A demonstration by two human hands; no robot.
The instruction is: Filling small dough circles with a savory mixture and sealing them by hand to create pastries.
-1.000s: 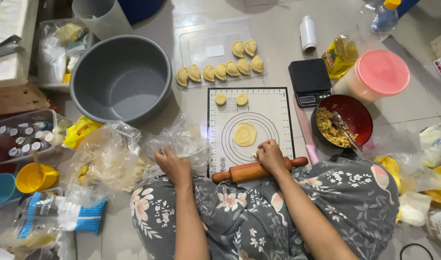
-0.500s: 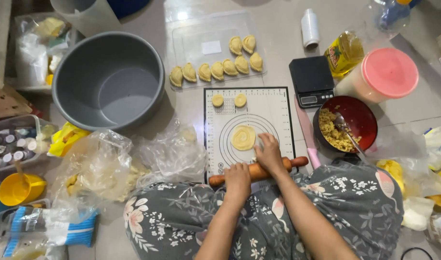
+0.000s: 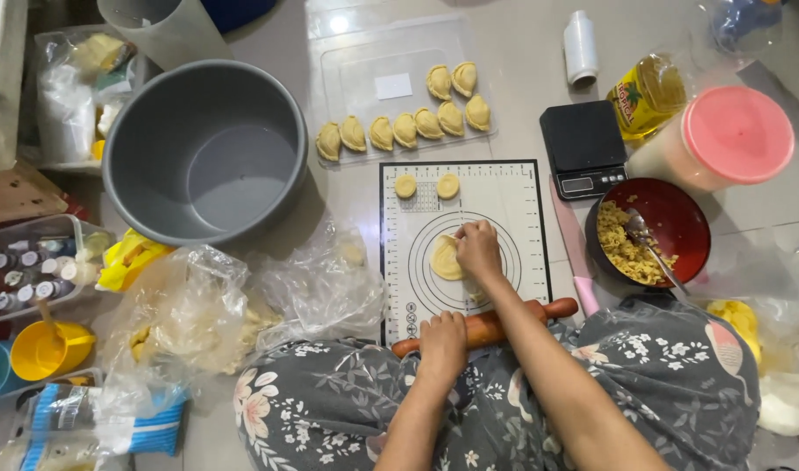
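A white baking mat (image 3: 504,196) with printed circles lies on the floor in front of me. On its middle is a flattened round of yellow dough (image 3: 444,259). My right hand (image 3: 479,250) rests on that dough's right edge, fingers pinching at it. My left hand (image 3: 442,344) lies on a wooden rolling pin (image 3: 552,310) that sits across the mat's near edge. Two small dough balls (image 3: 426,186) sit at the mat's far end. My knees in flowered grey cloth are below.
A clear tray (image 3: 364,78) holds several folded pastries (image 3: 404,129). A big grey basin (image 3: 206,153) stands far left, crumpled plastic bags (image 3: 199,305) near left. At right are a black scale (image 3: 582,146), an oil bottle (image 3: 648,92), a pink-lidded tub (image 3: 735,135), a red bowl of filling (image 3: 652,231) with spoon.
My left hand came in from the left bags onto the rolling pin. My right hand left the pin and reached forward onto the flat dough.
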